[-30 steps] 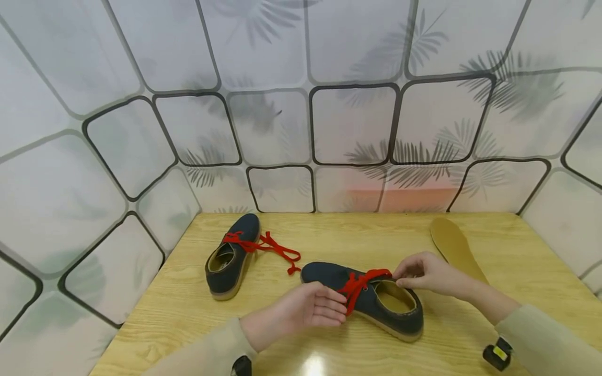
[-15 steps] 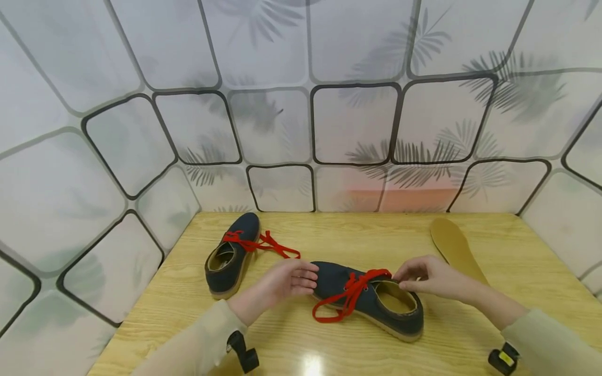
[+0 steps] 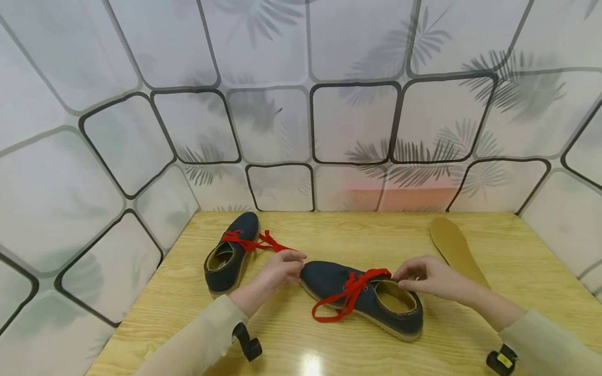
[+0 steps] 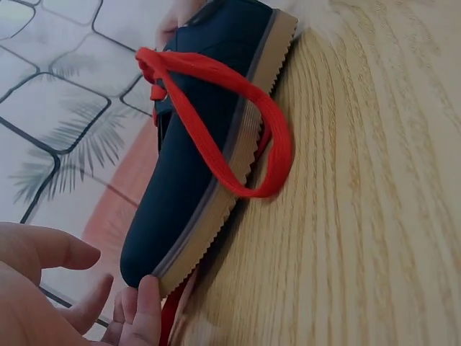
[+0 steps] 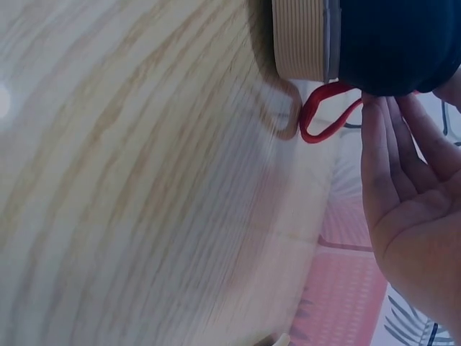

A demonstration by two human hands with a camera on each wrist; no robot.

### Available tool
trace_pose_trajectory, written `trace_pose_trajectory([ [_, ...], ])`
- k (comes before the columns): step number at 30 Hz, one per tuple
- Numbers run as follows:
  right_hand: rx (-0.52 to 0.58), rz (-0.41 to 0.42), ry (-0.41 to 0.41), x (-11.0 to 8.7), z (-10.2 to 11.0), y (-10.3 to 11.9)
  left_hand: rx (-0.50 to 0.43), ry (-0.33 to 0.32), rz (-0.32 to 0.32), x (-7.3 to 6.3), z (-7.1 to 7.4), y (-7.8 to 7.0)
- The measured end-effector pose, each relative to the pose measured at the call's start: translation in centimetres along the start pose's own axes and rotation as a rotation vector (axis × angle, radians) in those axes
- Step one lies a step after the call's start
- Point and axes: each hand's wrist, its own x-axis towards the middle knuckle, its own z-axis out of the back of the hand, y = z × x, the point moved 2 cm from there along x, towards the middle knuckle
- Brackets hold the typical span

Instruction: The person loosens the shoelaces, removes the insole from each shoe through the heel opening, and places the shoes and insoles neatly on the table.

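A navy shoe (image 3: 329, 279) with tan sole lies on the table, toe pointing left. Its red lace (image 3: 350, 297) is tied at the front, and one loop hangs down the near side. My left hand (image 3: 282, 269) is at the toe; in the left wrist view some fingertips touch the toe, with thumb and forefinger apart. On the far side of the shoe opening, my right hand (image 3: 432, 277) pinches the collar between thumb and fingers. The right wrist view shows those fingers (image 5: 378, 144) against the dark upper. Behind the shoe another red lace loop (image 5: 324, 119) hangs.
A second navy shoe (image 3: 226, 274) stands at the left, its red laces (image 3: 265, 241) trailing toward my left hand. A tan insole (image 3: 453, 248) lies at the back right, partly behind my right forearm. Patterned walls (image 3: 277, 125) enclose the wooden table (image 3: 376, 230).
My left hand has moved left from beside the lace to the toe, uncovering the near lace loop. The right hand has stayed at the collar, and the shoe lies as before.
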Motion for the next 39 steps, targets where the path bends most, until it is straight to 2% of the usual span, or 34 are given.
trace_pose_trajectory([
  [7,-0.052,-0.030,-0.062,0.0,-0.4,0.6,0.150,0.006,0.024,0.4,-0.1,0.1],
  [11,-0.088,-0.041,-0.108,-0.1,-0.7,0.8,0.215,0.011,0.012,0.4,-0.2,-0.1],
  [18,-0.113,-0.056,-0.164,-0.2,-1.0,0.8,0.243,0.003,-0.007,0.1,-0.1,-0.1],
  [25,-0.125,-0.022,-0.161,0.1,-0.8,0.6,0.218,0.058,-0.015,-0.5,0.3,0.2],
  [32,-0.156,-0.010,-0.171,0.7,-0.8,0.6,0.273,0.085,-0.046,-1.7,1.1,0.8],
  [39,-0.111,-0.072,-0.163,1.4,-1.1,0.9,0.268,0.125,-0.040,-3.1,2.0,0.9],
])
